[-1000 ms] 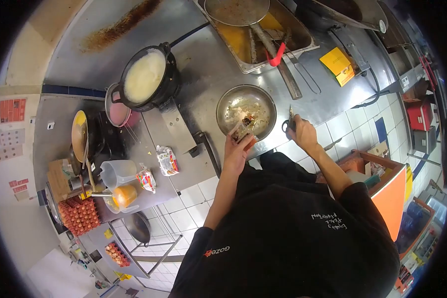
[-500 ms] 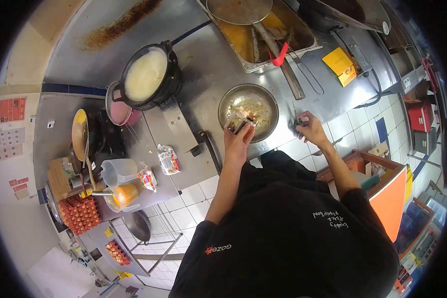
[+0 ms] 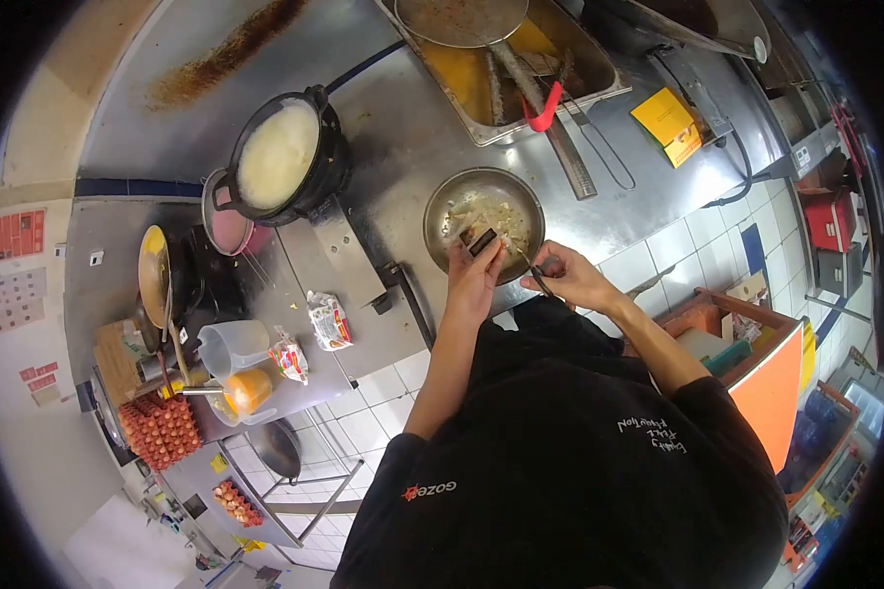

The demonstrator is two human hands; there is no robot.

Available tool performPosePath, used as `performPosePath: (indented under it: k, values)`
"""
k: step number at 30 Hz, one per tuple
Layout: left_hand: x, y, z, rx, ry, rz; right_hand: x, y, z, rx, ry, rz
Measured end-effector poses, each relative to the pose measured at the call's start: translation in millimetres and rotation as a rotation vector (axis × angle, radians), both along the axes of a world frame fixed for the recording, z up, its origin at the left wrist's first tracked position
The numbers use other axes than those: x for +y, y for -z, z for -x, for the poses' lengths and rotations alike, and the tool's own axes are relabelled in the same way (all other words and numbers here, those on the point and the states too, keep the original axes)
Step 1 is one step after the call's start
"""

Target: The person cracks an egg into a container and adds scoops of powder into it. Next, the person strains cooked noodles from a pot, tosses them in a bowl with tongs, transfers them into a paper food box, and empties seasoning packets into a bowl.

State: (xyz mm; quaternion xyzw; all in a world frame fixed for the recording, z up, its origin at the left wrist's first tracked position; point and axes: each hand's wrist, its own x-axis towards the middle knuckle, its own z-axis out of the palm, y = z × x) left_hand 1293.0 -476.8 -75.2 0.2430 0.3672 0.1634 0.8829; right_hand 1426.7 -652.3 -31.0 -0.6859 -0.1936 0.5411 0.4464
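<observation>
My left hand [image 3: 473,280] is closed around a small dark container [image 3: 480,241] with a clear-looking edge, tilted over the near side of a round metal bowl [image 3: 440,236]. Pale, chopped-looking food [image 3: 501,218] lies in the bowl. At the bowl's lower right rim, my right hand [image 3: 570,279] pinches a thin utensil with a dark handle [image 3: 538,279]. Its tip points toward the bowl; whether it is a spoon or a knife I cannot make out.
A black pot [image 3: 332,162] of pale liquid stands left on the steel counter [image 3: 393,128]. Behind the bowl, a strainer [image 3: 565,162] lies across a metal tray [image 3: 614,83]. A yellow box [image 3: 670,128] is at right, wrapped packets [image 3: 329,321] and plastic jugs [image 3: 234,346] at left.
My right hand has moved left from the counter edge to the bowl's rim, bringing the thin utensil along. The container in my left hand has turned, showing a dark face now.
</observation>
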Motion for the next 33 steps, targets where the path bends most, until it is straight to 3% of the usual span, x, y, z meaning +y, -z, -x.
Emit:
performPosePath:
  k: [12,33]
  values:
    - [-5.0,-6.0,-2.7,0.102,0.054,-0.110,13.7,-2.9,-3.0,0.064,-0.008,-0.007]
    - [-5.3,8.5,0.4,0.095,0.036,-0.049,14.0,9.8,2.1,0.077,-0.056,0.001]
